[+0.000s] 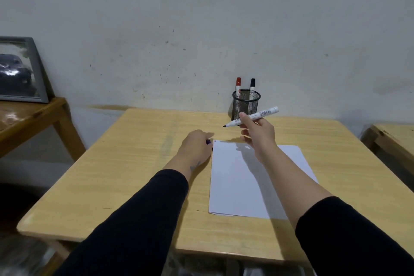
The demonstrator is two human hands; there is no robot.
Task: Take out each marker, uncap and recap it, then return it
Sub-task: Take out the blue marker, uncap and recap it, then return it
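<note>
A white sheet of paper (251, 181) lies on the wooden surface (134, 175). At its far left corner the left hand (197, 144) rests knuckles-up, fingers curled around a small purple cap (208, 141). Above the paper's far edge the right hand (257, 132) grips an uncapped white marker (253, 116), tip pointing left. Behind, a black mesh cup (246, 103) holds a red-capped marker (238, 85) and a black-capped marker (252, 87).

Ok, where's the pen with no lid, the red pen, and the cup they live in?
uncapped marker (264, 114), head view, white barrel.
red marker (238, 82), head view, red cap.
mesh cup (245, 105), head view, front wall.
</note>
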